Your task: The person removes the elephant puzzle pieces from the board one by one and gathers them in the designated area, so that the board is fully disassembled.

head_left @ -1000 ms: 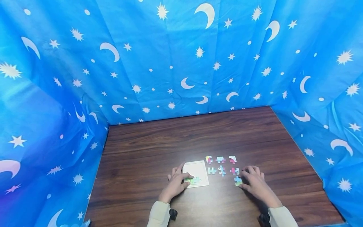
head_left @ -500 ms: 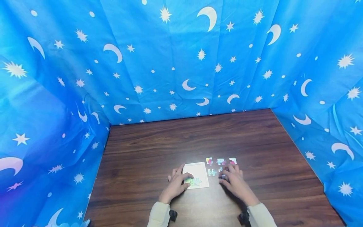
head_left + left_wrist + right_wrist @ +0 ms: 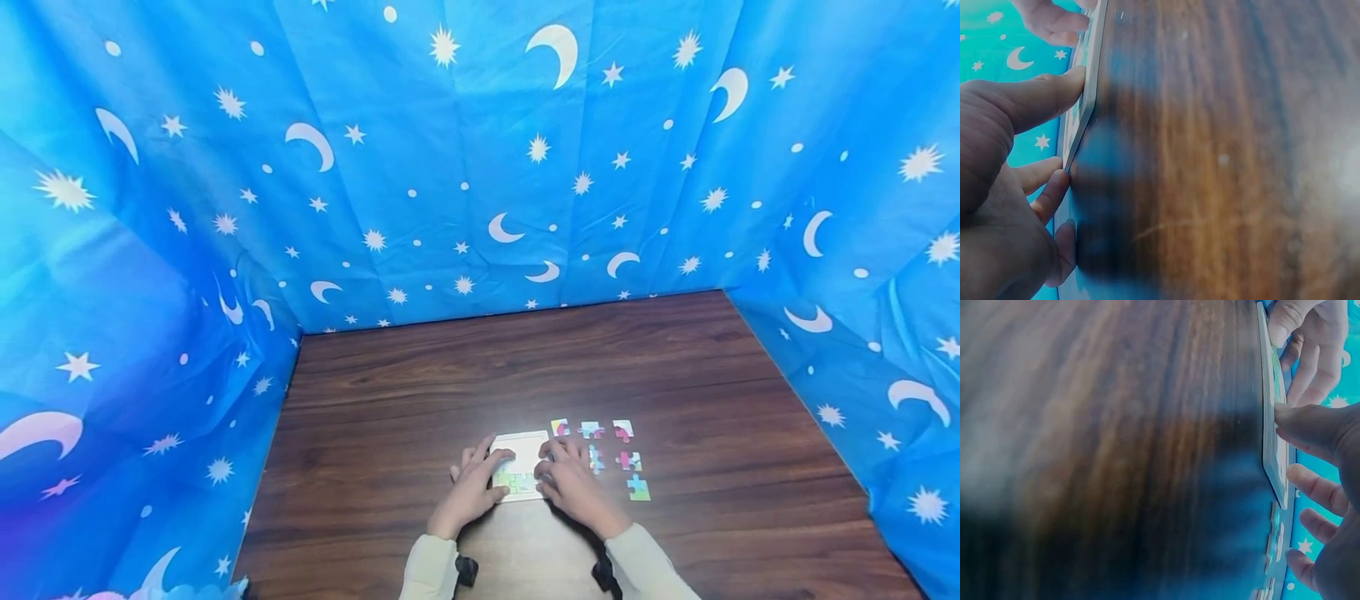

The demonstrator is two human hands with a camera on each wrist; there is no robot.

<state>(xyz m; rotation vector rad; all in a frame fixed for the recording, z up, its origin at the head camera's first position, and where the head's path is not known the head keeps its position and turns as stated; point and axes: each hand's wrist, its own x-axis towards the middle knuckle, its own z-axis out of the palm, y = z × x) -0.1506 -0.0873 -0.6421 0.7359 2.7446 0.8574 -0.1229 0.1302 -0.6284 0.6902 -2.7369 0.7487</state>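
Note:
A white puzzle tray (image 3: 525, 447) lies on the dark wooden table (image 3: 465, 375), with a few green pieces (image 3: 513, 481) set in its near part. My left hand (image 3: 480, 473) rests on the tray's left side, its thumb against the edge (image 3: 1088, 81) and its fingers fairly straight. From the right, my right hand (image 3: 564, 468) lies over the tray's right side with its thumb on the rim (image 3: 1270, 444); whatever is under its fingers is hidden. Several loose coloured pieces (image 3: 628, 460) lie just right of the tray.
Blue cloth with moons and stars (image 3: 480, 167) walls the table at the back and on both sides. One loose piece (image 3: 639, 488) lies nearest me on the right. Bare wood stretches behind the tray.
My right hand has travelled left from the loose pieces onto the tray's right side. The piece nearest the tray in the middle row no longer shows. My left hand has stayed put.

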